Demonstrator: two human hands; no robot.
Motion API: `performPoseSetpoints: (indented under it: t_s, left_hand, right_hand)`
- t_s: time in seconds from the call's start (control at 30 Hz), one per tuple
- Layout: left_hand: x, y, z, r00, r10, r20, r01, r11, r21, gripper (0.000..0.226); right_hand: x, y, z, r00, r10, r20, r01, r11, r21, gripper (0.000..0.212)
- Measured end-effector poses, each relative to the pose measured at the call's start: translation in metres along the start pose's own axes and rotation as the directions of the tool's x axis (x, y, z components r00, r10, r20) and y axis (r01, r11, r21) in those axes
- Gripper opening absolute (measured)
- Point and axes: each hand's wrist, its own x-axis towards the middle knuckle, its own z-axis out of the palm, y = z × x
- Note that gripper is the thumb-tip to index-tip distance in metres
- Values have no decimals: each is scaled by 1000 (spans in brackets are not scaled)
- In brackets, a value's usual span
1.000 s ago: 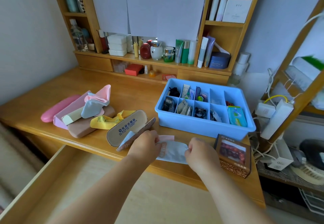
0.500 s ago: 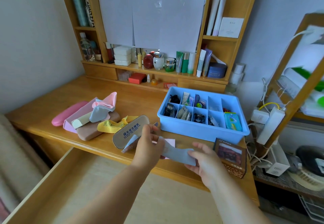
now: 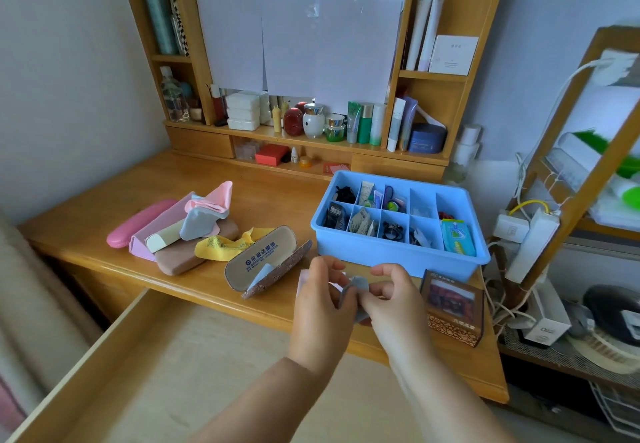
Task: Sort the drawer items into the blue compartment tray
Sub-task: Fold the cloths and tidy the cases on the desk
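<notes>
Now both hands, left (image 3: 320, 298) and right (image 3: 391, 295), pinch a grey cloth (image 3: 354, 290) mid-fold; next, it likely needs a free slot in the tray (image 3: 398, 255).

**Open lanes and blockers on the wooden desk**

You have bare wood across the middle of the wooden desk (image 3: 277, 196), between the heap of glasses cases on the left and the blue plastic compartment tray (image 3: 398, 252) on the right. That lane runs back to the low shelf.

Along the front edge, the open tan glasses case with blue lettering (image 3: 261, 257) lies just left of your hands, and the brown printed cardboard box (image 3: 452, 307) stands just to their right, close in front of the tray's near wall.

From above, the tray's two far-right rear compartments look free. The pulled-out wooden drawer (image 3: 145, 366) below offers wide room.
</notes>
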Motion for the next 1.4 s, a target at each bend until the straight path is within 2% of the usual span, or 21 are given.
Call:
performPoseSetpoints:
  t_s: [0.13,0.23,0.37,0.4,0.47,0.5,0.6,0.63,0.7,0.8,0.83,0.9,0.97,1.03,1.13,1.2,1.23,1.3,1.4]
  left_hand:
    - [-10,8,3,999,-34,41,41,981,-192,37]
    - [-12,10,0,993,-53,101,79,960,-269,33]
    - [-8,12,-11,967,-125,222,203,905,-375,43]
    - [-6,11,-14,972,-132,193,194,915,-353,44]
    - [-2,4,-21,989,-129,75,141,970,-199,41]
    - [-2,1,-23,987,-146,67,155,977,-150,37]
    - [-6,-6,-23,944,-250,215,295,931,-216,26]
    - [-8,-8,-23,942,-261,213,309,921,-236,23]
    - [-5,-14,-25,958,-257,129,279,940,-197,23]
    - [21,-17,-48,986,-168,-21,167,985,-32,28]
    - [36,-19,-62,990,-114,-86,119,992,50,27]
    - [69,-24,-93,984,-40,-174,82,967,240,27]
    - [96,-34,-116,975,-103,-197,173,909,379,32]
    - [114,-48,-122,964,-229,-135,264,885,384,34]
    - [122,-58,-109,894,-448,31,444,892,87,32]
    - [121,-65,-101,846,-518,122,516,855,51,35]
    - [119,-70,-97,848,-511,138,490,857,161,37]
    - [113,-77,-92,890,-434,139,320,813,487,36]
    - [111,-86,-89,917,-335,216,93,708,701,28]
  right_hand:
    - [-1,1,-1,998,63,11,-64,987,149,25]
    - [0,2,-4,995,98,12,-99,974,205,14]
    - [3,2,-7,987,152,59,-163,942,294,20]
    - [5,4,-8,984,171,55,-179,942,282,21]
    - [8,6,-9,978,200,53,-207,937,282,22]
    - [9,7,-8,975,213,64,-222,929,295,22]
    - [10,11,-2,966,230,114,-255,911,324,23]
    - [10,12,2,965,230,122,-257,916,308,23]
    - [10,14,9,962,225,151,-260,926,274,22]
    - [14,20,16,964,187,186,-228,946,231,18]
    - [17,23,16,973,152,171,-180,970,162,18]
    - [24,32,13,991,32,132,-19,995,-101,21]
    - [29,41,8,991,-55,119,90,944,-319,23]
    - [33,51,5,993,-57,99,90,927,-365,25]
    - [39,63,-1,998,-37,52,52,940,-337,25]
    - [43,66,-4,999,-22,43,34,953,-302,24]
    - [44,66,-4,999,-17,45,30,954,-300,24]
    - [45,67,-4,998,-25,53,40,947,-318,23]
    - [46,68,-5,998,-47,50,61,938,-341,22]
